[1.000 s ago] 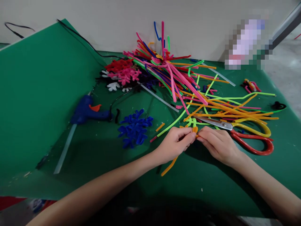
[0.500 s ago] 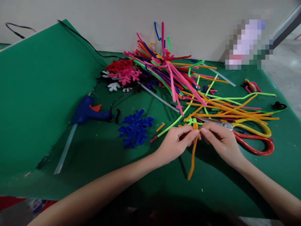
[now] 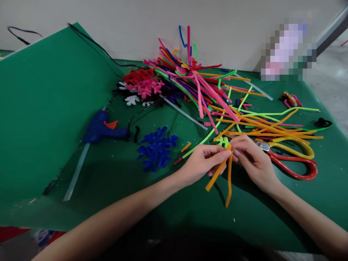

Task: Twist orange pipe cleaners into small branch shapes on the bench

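Observation:
Between my fingertips is an orange pipe cleaner [image 3: 230, 181], bent near its top so that two legs hang down. My left hand [image 3: 208, 159] pinches it at the bend, one leg slanting below the fingers. Close against it, my right hand [image 3: 254, 159] has thumb and forefinger together at the bend's right side; the exact grip there is partly hidden. Just behind the fingers lies a small light-green pipe cleaner piece [image 3: 222, 140]. Scissors [image 3: 292, 165] with one yellow and one red handle lie beside my right hand, their blades mostly covered by it.
A blue pipe cleaner snowflake [image 3: 157, 148] lies left of my hands. Farther left is a blue glue gun [image 3: 95, 127] with its black cord. Loose pipe cleaners [image 3: 201, 90] are heaped at the back, near red and pink snowflakes [image 3: 144, 85]. A green board [image 3: 49, 108] leans at left.
The orange pipe cleaner showed one hanging leg before; now two legs hang, spread apart. My right hand has shifted slightly up and left over the scissor blades.

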The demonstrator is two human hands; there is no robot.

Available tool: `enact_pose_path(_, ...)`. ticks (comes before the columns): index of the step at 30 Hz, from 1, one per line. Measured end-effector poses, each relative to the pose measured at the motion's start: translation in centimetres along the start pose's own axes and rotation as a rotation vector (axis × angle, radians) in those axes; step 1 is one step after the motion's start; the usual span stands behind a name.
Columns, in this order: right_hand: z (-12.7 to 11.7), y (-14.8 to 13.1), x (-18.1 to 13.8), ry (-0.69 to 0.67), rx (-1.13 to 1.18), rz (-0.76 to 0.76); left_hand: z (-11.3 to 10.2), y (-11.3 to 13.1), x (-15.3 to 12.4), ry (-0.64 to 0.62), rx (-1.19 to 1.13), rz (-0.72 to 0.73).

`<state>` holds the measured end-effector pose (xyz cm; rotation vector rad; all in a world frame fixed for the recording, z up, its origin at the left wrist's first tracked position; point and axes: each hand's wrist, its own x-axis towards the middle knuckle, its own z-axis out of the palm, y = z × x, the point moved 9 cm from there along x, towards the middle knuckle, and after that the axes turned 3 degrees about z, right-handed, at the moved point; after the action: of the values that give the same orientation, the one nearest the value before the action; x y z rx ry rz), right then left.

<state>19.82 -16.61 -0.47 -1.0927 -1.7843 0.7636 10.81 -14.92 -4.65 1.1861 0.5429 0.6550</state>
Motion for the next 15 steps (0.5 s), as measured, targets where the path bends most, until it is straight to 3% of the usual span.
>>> enact_pose_path(10,0.0,0.2,-0.4,0.005,-0.088,0.06,-0.8,-0.4,0.4,0.119,0.022,-0.001)
enact_pose_path(12,-0.6,-0.4,-0.9,0.084,-0.144,0.02,-0.9,-0.4,0.4,0.14,0.051,0.005)
enact_pose_path(15,-1.7,-2.9,-2.0,0.254,-0.312,-0.163,-1.2,-0.6,0.2,0.18,0.065,0.0)
